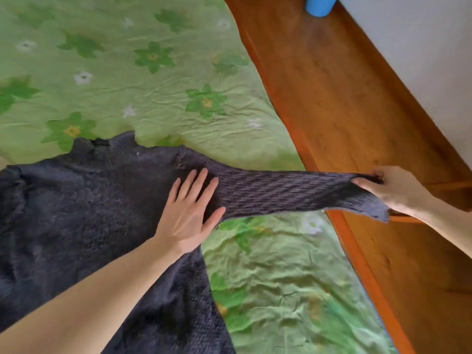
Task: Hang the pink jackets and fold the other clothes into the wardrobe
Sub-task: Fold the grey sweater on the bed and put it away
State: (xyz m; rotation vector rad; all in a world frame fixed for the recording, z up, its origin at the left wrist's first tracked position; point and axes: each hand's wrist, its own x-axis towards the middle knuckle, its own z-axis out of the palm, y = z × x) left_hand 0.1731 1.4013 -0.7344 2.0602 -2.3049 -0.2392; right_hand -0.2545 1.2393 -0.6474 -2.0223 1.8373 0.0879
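Hands work a dark grey knitted sweater on the green flowered bed sheet: left hand flat, pinning the shoulder, right hand pinching the cuff, pulling the sleeve straight, apparently for folding.

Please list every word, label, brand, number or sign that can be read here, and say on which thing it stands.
None: no readable text shows anywhere. The dark sweater, the green flowered sheet and the blue cylinder at the top edge carry no visible writing.

Dark grey knit sweater; green flower-print bedsheet; blue cylinder.
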